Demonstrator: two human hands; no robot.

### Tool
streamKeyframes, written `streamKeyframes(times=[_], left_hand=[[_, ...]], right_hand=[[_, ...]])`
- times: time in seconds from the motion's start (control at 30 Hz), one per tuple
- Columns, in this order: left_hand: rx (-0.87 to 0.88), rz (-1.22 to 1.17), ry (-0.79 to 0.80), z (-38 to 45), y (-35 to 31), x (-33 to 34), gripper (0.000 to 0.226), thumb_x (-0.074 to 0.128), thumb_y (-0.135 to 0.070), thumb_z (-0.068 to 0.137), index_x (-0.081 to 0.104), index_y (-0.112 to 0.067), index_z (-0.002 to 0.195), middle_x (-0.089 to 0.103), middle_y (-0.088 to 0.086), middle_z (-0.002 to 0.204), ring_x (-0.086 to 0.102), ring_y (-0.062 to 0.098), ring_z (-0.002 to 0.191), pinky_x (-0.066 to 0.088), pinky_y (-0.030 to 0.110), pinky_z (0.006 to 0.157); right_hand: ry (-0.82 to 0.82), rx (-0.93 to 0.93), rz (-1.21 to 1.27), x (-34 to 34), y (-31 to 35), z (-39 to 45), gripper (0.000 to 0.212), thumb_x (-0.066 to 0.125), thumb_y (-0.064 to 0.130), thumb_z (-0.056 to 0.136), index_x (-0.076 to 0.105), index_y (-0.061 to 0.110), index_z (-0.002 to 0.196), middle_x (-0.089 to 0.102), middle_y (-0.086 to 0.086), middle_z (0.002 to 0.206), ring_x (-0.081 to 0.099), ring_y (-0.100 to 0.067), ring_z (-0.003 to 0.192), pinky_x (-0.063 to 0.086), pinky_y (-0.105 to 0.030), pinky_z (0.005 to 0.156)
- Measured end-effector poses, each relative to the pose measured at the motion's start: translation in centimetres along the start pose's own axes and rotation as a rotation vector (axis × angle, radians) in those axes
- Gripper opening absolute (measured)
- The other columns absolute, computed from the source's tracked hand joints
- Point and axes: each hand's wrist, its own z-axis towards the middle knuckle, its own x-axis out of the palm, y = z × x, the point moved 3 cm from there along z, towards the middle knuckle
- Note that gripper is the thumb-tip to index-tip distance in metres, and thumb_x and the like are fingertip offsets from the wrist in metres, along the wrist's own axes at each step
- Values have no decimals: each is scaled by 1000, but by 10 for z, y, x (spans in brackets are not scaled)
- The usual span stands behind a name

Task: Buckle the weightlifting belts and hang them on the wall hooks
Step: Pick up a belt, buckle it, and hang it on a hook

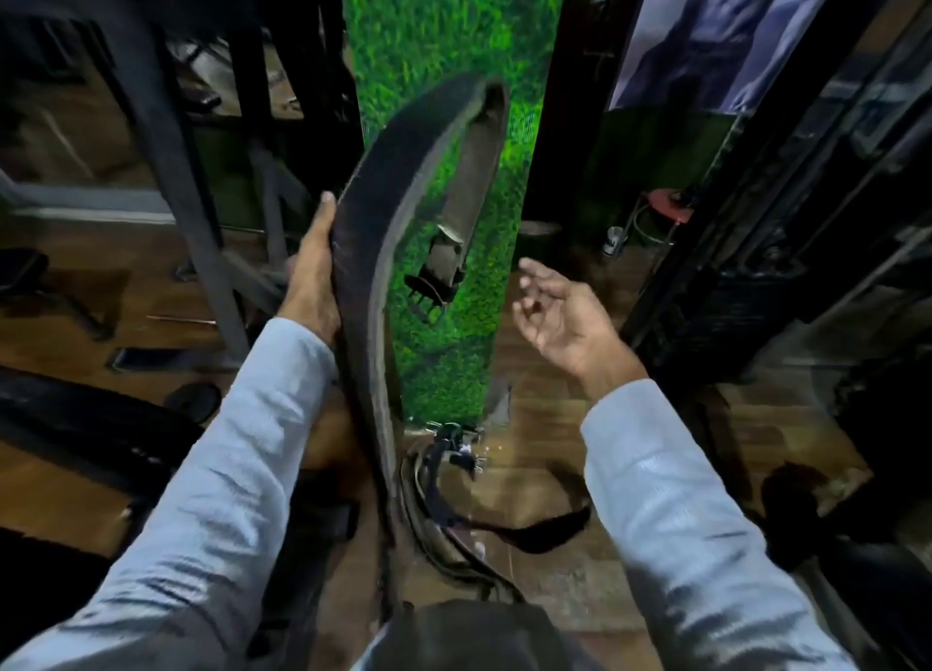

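Gripping 1 belt (368, 247) w/ left hand (312, 272); right hand (565, 317) free.

Dim room; the green wall panel (449, 65) glows brightest. Soft blur throughout, dark corners, and strong wide-angle bending at the edges.

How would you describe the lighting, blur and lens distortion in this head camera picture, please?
In the head view: dim light leaves the room dark, while the bright green grass-textured wall panel is vivid; wide-angle distortion bows the dark metal frames at the edges; the open right hand is motion-smeared; the left hand gripping the dark curved leather weightlifting belt is sharper.
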Motion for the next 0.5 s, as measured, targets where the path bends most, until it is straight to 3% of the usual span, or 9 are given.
streamKeyframes(times=[0.07, 0.13, 0.17, 0.2, 0.3, 0.4, 0.5], left_hand=[[-15, 68, -91, -11, 19, -1, 66, 77, -62, 79, 72, -14, 122, 78, 9, 114, 77, 16, 83, 64, 34, 72], [38, 91, -319, -23, 38, -8, 40, 85, -47, 79, 70, -11, 88, 80, -2, 72, 74, 9, 62, 64, 31, 60], [64, 145, -425, -22, 45, -13, 37, 87, -42, 79, 64, -13, 74, 72, -9, 54, 70, 7, 53, 62, 28, 56], [67, 180, -470, -25, 50, -15, 42, 88, -44, 76, 63, -13, 65, 68, -11, 48, 70, 9, 53, 62, 29, 57], [10, 223, -450, -19, 67, -28, 52, 91, -64, 54, 75, -15, 52, 77, -2, 66, 78, 23, 77, 66, 47, 78], [-18, 348, -425, -20, 76, -27, 60, 89, -67, 56, 67, -11, 51, 75, -5, 67, 72, 18, 70, 63, 39, 79], [9, 399, -417, -20, 74, -22, 67, 84, -80, 49, 63, -19, 65, 65, -4, 66, 61, 16, 64, 60, 36, 74]], right_hand=[[7, 106, -16, -19, -39, -2, 29, 48, 27, 103, 66, 16, 123, 74, -4, 107, 71, -19, 91, 57, -36, 89], [42, 179, 14, -27, -72, -3, 47, 51, 48, 101, 65, 15, 131, 71, -8, 129, 67, -28, 118, 53, -44, 101], [67, 187, 26, -27, -81, -1, 55, 51, 55, 99, 63, 16, 135, 69, -9, 134, 65, -29, 124, 52, -47, 105], [90, 188, 19, -23, -84, -1, 59, 51, 59, 98, 61, 17, 137, 68, -9, 136, 64, -30, 127, 50, -48, 107], [107, 145, -25, -15, -84, 1, 51, 56, 51, 98, 60, 18, 136, 70, -7, 133, 66, -27, 123, 49, -47, 110], [92, 114, -14, -15, -83, 6, 28, 66, 25, 96, 62, 17, 122, 72, -9, 122, 69, -27, 112, 55, -46, 101], [106, 86, 53, -15, -80, 6, 10, 65, 12, 93, 64, 20, 100, 74, -7, 112, 69, -28, 107, 57, -46, 97]])
